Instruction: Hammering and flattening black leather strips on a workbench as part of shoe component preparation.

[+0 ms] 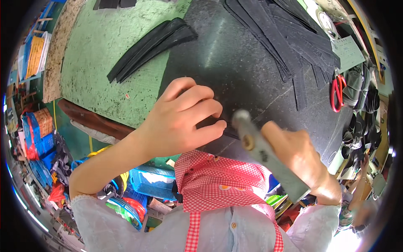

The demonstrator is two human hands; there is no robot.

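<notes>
Gripped a grey hammer (270, 159) in the right hand (296, 153), above the near part of the black mat (260, 88), with fingers clenched round it. Bent the fingers of the left hand (189, 111) above the mat's near left part; could not tell of anything pinched under them. Saw dark strips (289, 38) fanned over the mat's far right, a dark bundle (149, 52) lying across its left edge onto the green board (96, 54), and red-handled scissors (336, 87) at its right edge.
</notes>
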